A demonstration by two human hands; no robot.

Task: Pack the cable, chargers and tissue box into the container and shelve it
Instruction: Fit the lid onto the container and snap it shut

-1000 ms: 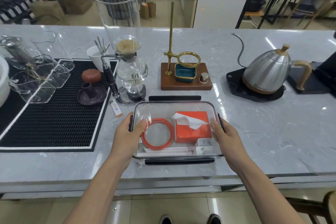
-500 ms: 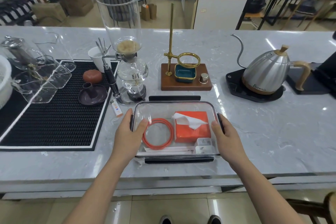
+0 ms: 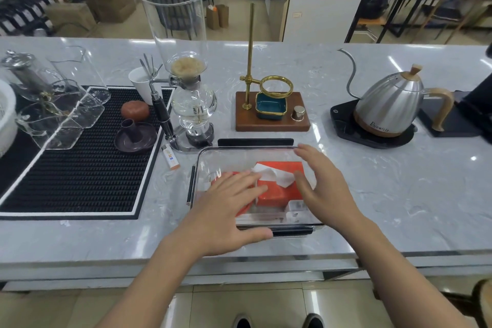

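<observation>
Change: left hand [image 3: 229,210] and right hand [image 3: 323,189] left the container's [image 3: 239,153] sides, now spread flat on top.
Meaning: lid likely being pressed shut; shelving remains.

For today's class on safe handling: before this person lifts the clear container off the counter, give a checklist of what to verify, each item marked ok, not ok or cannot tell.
1. Tissue box inside the container: ok.
2. Orange cable inside: ok, partly hidden by the left hand.
3. Chargers inside: ok, white blocks at the near right corner.
4. Lid on and latched: cannot tell; the clear top and black clips do not show it.
5. Both hands gripping the sides: not ok; the left hand and the right hand lie spread flat over the top.
6. Siphon brewer clear of the lift: not ok, very close behind the far left corner.
</observation>
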